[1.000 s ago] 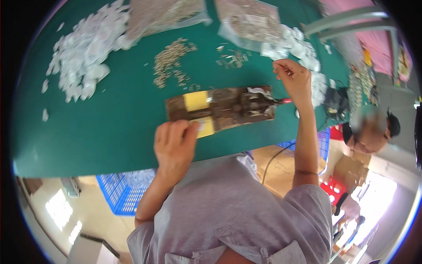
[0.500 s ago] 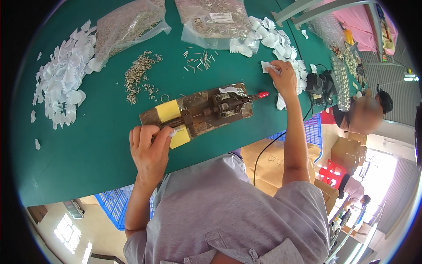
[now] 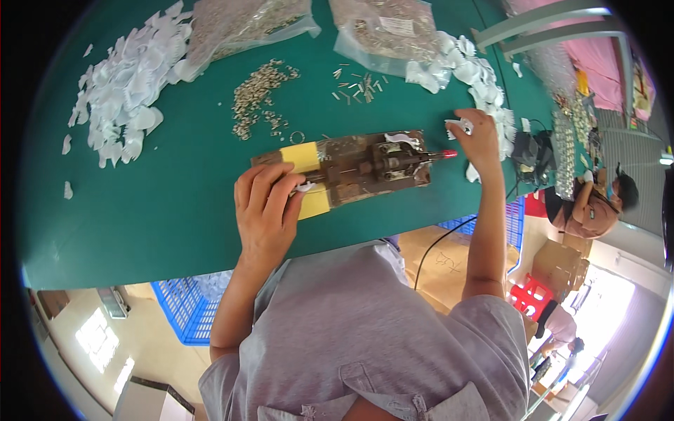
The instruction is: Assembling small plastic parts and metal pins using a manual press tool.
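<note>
A metal toggle-clamp jig with a red-tipped handle lies across the green table. Yellow pads cover part of its base near the left end. My left hand is closed there, its fingertips pinching a small white plastic claw-clip half against the jig. Beyond the red handle, my right hand pinches another white toothed claw-clip half, raised beside the right-hand pile. One more white piece rests on the clamp's far side.
White claw-clip halves are heaped at left and right. Small metal springs and thin pins lie behind the jig. Bags of metal parts stand farther back. A black device sits right; co-workers are beyond.
My right hand has lifted its claw-clip half from the pile's edge and tilted it. My left hand stays at the jig's left end, with its fingers farther over it. The whole view has shifted.
</note>
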A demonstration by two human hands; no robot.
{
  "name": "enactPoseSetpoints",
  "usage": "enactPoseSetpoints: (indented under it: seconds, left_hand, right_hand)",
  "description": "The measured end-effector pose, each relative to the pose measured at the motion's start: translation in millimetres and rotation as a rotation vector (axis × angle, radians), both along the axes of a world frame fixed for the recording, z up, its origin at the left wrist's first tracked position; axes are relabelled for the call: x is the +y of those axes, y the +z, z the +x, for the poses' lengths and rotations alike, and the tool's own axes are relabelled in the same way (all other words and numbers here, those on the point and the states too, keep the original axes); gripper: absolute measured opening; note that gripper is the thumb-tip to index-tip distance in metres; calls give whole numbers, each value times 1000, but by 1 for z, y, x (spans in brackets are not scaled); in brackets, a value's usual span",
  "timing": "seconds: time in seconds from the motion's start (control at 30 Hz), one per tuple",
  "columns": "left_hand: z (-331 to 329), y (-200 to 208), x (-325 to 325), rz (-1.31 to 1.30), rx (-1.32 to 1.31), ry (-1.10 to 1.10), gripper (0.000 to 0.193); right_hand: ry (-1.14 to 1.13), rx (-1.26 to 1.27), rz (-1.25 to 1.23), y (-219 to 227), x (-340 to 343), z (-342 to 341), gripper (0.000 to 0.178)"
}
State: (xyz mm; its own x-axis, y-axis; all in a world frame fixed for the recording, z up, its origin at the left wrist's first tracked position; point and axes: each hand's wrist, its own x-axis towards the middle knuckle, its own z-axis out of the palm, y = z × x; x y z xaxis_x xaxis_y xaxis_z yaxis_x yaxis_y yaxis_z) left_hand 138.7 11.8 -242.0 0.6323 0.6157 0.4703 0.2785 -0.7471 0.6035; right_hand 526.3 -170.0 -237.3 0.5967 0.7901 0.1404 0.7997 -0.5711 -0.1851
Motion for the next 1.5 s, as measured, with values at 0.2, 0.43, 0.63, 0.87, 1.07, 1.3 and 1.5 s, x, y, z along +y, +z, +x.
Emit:
enactPoseSetpoints:
  seconds: [0.2, 0.43, 0.63, 0.87, 1.07, 1.3, 1.5]
  left_hand:
    - [0, 13, 17, 99, 60, -169, 22]
    - [12, 35, 21, 186, 164, -216, 20]
    - [10, 33, 20, 103, 185, -195, 18]
    - [5, 17, 13, -76, 39, -105, 21]
    - [3, -4, 8, -232, -67, -61, 49]
    - [3, -18, 9, -261, -187, -38, 68]
    - [-1, -23, 8, -286, -163, -84, 66]
  right_hand:
    - [-114, 179, 147, 6, 1, -7, 35]
    - [-204, 159, 137, 37, -16, -30, 25]
    - [-354, -150, -6, 14, -11, -46, 37]
    - [-263, 405, 183, -2, -15, -14, 29]
    - [87, 545, 574, 56, 56, -113, 21]
    - [646, 658, 231, 41, 114, -193, 16]
    - [689, 588, 246, 33, 112, -194, 14]
